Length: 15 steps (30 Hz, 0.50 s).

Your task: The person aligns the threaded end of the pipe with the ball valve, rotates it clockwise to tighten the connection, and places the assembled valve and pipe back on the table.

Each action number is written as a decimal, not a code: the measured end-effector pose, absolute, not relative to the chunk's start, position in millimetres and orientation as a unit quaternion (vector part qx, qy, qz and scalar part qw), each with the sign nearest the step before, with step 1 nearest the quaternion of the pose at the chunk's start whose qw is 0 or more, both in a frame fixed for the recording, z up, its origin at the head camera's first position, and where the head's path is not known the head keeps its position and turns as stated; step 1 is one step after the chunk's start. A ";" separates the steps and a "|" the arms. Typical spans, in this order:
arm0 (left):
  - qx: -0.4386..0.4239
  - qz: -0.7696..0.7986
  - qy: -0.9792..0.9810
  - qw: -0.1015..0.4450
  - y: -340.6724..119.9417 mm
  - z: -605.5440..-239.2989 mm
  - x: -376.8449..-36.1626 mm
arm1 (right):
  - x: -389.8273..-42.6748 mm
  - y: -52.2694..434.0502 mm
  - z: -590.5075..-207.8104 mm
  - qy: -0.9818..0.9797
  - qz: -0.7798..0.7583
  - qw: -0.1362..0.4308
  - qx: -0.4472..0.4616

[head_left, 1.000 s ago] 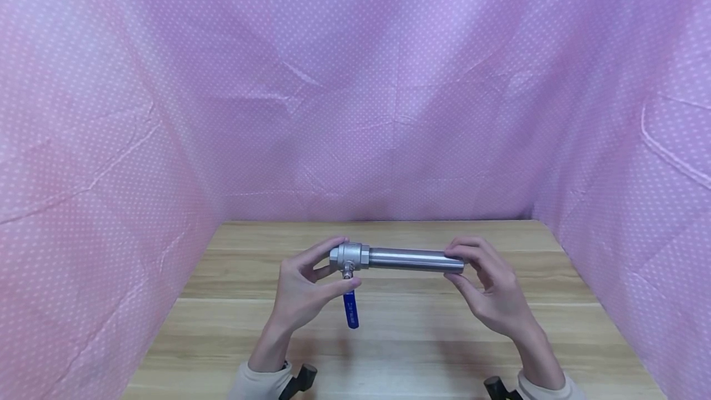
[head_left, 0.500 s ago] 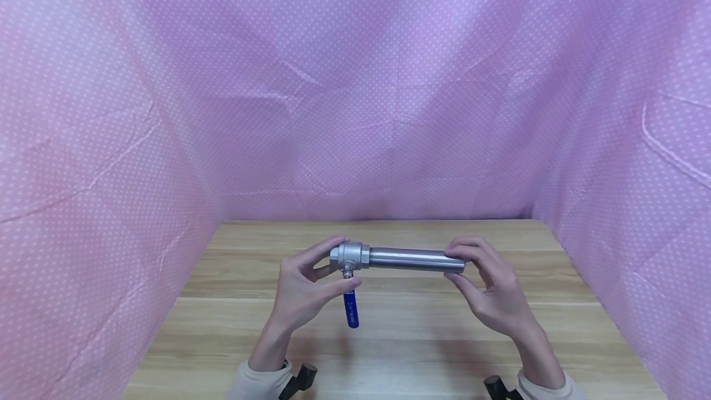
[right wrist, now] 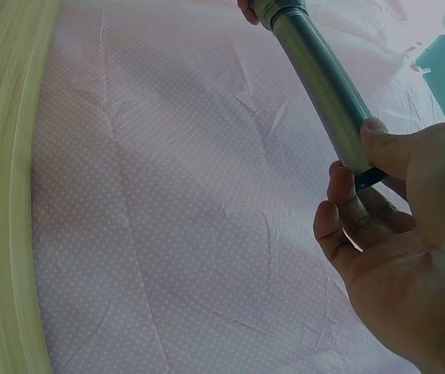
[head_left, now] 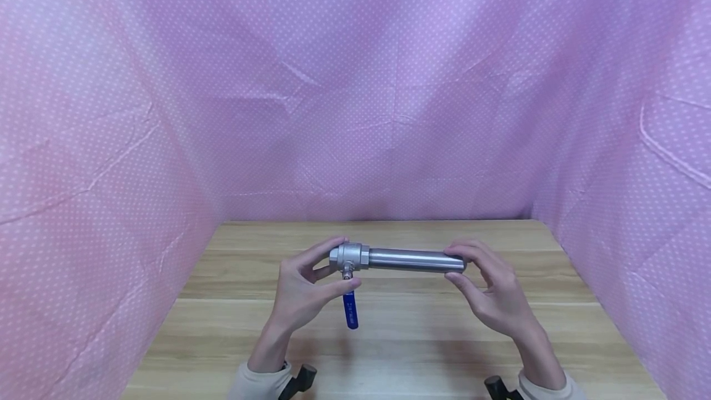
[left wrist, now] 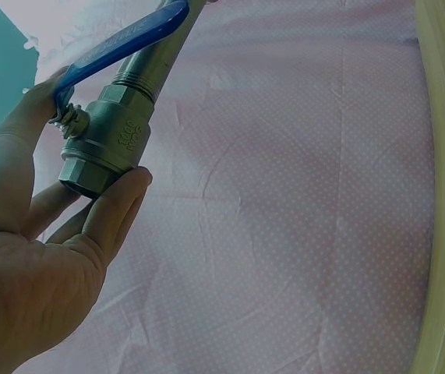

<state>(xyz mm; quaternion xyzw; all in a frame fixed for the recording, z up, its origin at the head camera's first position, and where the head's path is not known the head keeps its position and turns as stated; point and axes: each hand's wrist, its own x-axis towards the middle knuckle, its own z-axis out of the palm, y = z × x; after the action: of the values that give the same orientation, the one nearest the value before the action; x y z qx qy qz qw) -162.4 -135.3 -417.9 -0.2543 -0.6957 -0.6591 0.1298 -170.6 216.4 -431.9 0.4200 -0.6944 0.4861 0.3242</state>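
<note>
Both hands grip the valve-and-pipe assembly [head_left: 397,258] between them, one at each end.

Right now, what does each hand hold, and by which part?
The left hand pinches the ball valve by its steel body; the right hand pinches the far end of the steel pipe screwed into it.

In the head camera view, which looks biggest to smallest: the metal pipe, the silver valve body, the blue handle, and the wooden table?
1. Wooden table, by far.
2. Metal pipe.
3 and 4. Silver valve body and blue handle look about alike; the handle is partly hidden and points toward the camera, so no ranking.
</note>
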 end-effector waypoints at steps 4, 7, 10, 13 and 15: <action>-0.251 -0.662 -0.694 0.127 -135.8 -418.4 -162.0 | -170.2 216.6 -433.0 -0.690 0.501 0.309 0.421; -0.248 -0.666 -0.692 0.126 -135.8 -418.3 -161.7 | -170.1 217.0 -434.5 -0.689 0.511 0.301 0.417; -0.247 -0.666 -0.692 0.127 -135.5 -417.5 -161.6 | -170.2 216.9 -435.6 -0.688 0.519 0.298 0.411; -0.248 -0.665 -0.692 0.128 -135.4 -417.1 -161.9 | -170.5 216.6 -435.7 -0.683 0.528 0.293 0.411; -0.248 -0.666 -0.692 0.128 -135.4 -416.9 -162.0 | -170.6 216.3 -435.2 -0.680 0.533 0.288 0.412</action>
<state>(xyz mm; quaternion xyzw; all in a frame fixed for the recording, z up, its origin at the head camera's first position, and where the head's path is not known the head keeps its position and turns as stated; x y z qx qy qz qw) -162.0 -135.4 -416.9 -0.2481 -0.6921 -0.6657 0.1277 -170.6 216.3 -435.2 0.4123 -0.6804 0.5328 0.2885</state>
